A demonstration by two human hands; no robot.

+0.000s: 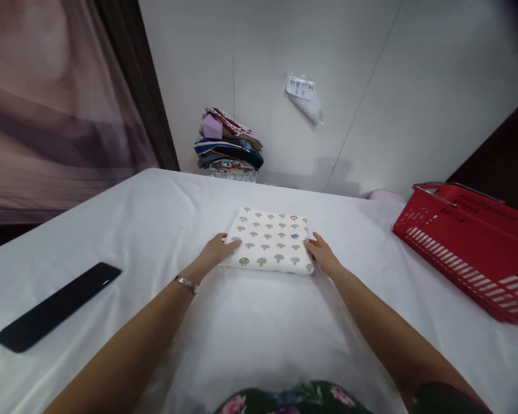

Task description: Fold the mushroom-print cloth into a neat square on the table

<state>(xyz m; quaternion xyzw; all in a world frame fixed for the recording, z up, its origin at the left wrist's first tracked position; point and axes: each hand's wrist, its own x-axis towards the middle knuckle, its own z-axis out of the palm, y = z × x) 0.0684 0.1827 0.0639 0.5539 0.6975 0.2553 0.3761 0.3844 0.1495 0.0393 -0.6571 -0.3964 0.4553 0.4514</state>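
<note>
Soft light casts faint shadows on the wall (354, 52), while the upper-right corner blurs darkly.

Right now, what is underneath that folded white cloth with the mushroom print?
Wrinkled white fabric sheeting shows around the folded white mushroom-print cloth; whatever lies directly beneath is covered, so I can't tell.

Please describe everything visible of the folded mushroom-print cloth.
The folded cloth is off-white, printed with grey-beige mushrooms and a few red, blue or green ones. It looks soft and lies flat, roughly rectangular, over the white sheet. The left hand touches its left edge, thumb on top; the right hand touches its right edge.
</note>
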